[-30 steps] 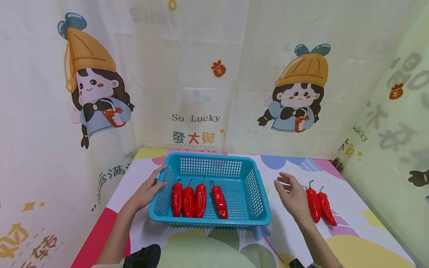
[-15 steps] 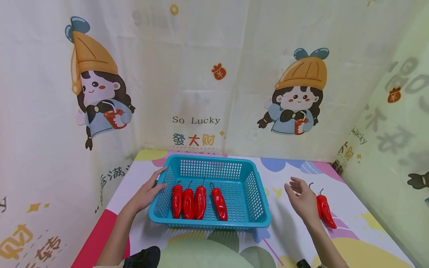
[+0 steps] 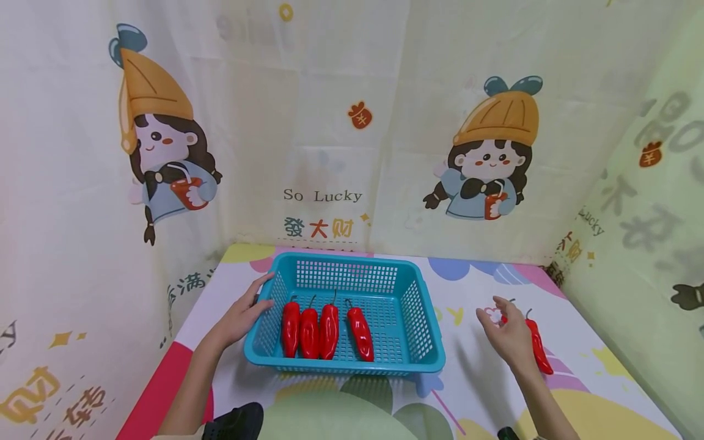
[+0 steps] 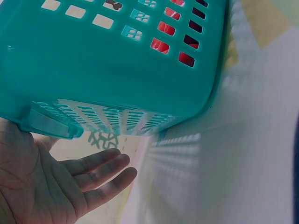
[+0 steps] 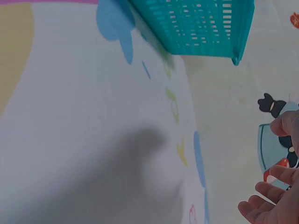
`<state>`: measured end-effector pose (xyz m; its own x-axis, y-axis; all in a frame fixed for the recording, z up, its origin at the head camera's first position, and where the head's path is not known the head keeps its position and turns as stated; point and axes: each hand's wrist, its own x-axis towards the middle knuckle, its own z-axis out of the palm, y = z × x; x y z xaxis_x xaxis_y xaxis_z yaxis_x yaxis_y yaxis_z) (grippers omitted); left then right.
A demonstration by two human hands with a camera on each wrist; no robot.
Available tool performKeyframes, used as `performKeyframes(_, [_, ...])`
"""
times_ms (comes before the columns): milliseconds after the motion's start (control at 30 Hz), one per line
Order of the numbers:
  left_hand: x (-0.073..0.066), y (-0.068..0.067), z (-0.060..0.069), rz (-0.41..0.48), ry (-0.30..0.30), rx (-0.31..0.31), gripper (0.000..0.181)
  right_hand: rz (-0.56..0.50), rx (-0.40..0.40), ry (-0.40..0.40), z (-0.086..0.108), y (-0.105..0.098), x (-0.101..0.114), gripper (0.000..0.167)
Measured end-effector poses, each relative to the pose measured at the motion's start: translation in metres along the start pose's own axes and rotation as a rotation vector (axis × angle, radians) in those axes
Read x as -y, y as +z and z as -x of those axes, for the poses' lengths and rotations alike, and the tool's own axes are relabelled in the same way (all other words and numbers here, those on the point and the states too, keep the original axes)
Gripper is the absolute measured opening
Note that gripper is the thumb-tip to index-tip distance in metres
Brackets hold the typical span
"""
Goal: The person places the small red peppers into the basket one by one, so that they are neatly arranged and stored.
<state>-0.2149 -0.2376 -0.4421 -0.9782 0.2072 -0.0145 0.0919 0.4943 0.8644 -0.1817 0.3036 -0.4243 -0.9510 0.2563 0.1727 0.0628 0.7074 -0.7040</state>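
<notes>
Several red chili peppers lie side by side inside a blue-green plastic basket. My left hand holds the basket's left rim, thumb and index finger at the edge. In the left wrist view, the other fingers of that hand stretch loosely below the rim; the thumb is hidden. Out to the right, my right hand hovers above the table with fingers spread and nothing held. Beside it lies one red chili pepper; another, mostly covered by the hand, shows a bit of stem and red.
A patterned cloth covers the table. Close behind the basket rises a printed fabric wall, and a similar curtain bounds the right side. In the right wrist view, a shadow falls on the tabletop.
My right hand has moved right, away from the basket and over the loose chili peppers, covering one of them. The left hand and the basket have stayed in place.
</notes>
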Motion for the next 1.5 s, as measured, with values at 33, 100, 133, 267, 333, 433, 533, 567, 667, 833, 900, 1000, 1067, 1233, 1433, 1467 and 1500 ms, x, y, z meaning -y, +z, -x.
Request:
performKeyframes(33, [0.000,0.000,0.000,-0.001,0.000,0.001,0.070,0.003,-0.002,0.006,0.000,-0.001,-0.002,0.070])
performKeyframes(100, [0.001,0.000,-0.001,-0.003,-0.002,0.000,0.069,0.009,-0.002,0.024,0.000,-0.002,-0.006,0.072])
performKeyframes(133, [0.001,0.000,-0.001,-0.005,-0.003,-0.001,0.069,0.010,-0.004,0.033,0.000,-0.002,-0.008,0.072])
performKeyframes(267, [0.001,-0.001,-0.001,-0.002,-0.002,-0.005,0.069,0.029,-0.021,0.031,-0.001,-0.005,-0.015,0.073])
performKeyframes(333, [0.001,-0.001,-0.001,0.002,0.002,-0.004,0.069,0.037,-0.028,0.021,-0.002,-0.006,-0.019,0.072])
performKeyframes(433, [0.000,-0.001,-0.001,0.009,0.002,-0.003,0.070,0.044,-0.018,0.027,-0.003,-0.008,-0.023,0.072])
performKeyframes(533, [0.000,0.000,-0.001,0.014,0.002,-0.002,0.071,0.051,0.005,0.063,-0.004,-0.009,-0.026,0.074])
performKeyframes(567, [0.001,0.000,-0.001,0.016,0.001,-0.003,0.071,0.052,0.009,0.071,-0.004,-0.010,-0.027,0.074])
performKeyframes(667, [0.001,0.000,-0.001,0.016,0.003,-0.001,0.071,0.063,0.006,0.083,-0.006,-0.010,-0.032,0.071])
performKeyframes(833, [0.001,0.000,-0.002,0.014,0.005,0.004,0.071,0.083,-0.017,0.078,-0.009,-0.011,-0.042,0.065])
performKeyframes(900, [0.000,0.000,-0.002,0.011,0.005,0.004,0.070,0.089,-0.021,0.080,-0.010,-0.011,-0.047,0.066])
performKeyframes(1000, [-0.001,0.000,-0.002,0.007,0.000,0.000,0.070,0.096,-0.016,0.085,-0.011,-0.012,-0.051,0.069])
performKeyframes(1067, [-0.001,0.000,-0.002,0.008,-0.001,0.000,0.070,0.099,-0.016,0.090,-0.012,-0.012,-0.054,0.069])
performKeyframes(1233, [0.000,0.000,-0.002,0.011,-0.002,0.000,0.070,0.115,0.006,0.104,-0.014,-0.013,-0.059,0.070])
performKeyframes(1433, [0.001,0.001,-0.001,0.016,-0.007,0.004,0.071,0.157,0.007,0.074,-0.014,-0.011,-0.067,0.066])
performKeyframes(1467, [0.001,0.001,-0.001,0.015,-0.007,0.004,0.071,0.162,0.002,0.065,-0.014,-0.010,-0.068,0.066])
performKeyframes(1500, [0.002,0.001,-0.001,0.014,-0.008,0.005,0.071,0.168,-0.004,0.053,-0.014,-0.009,-0.069,0.065])
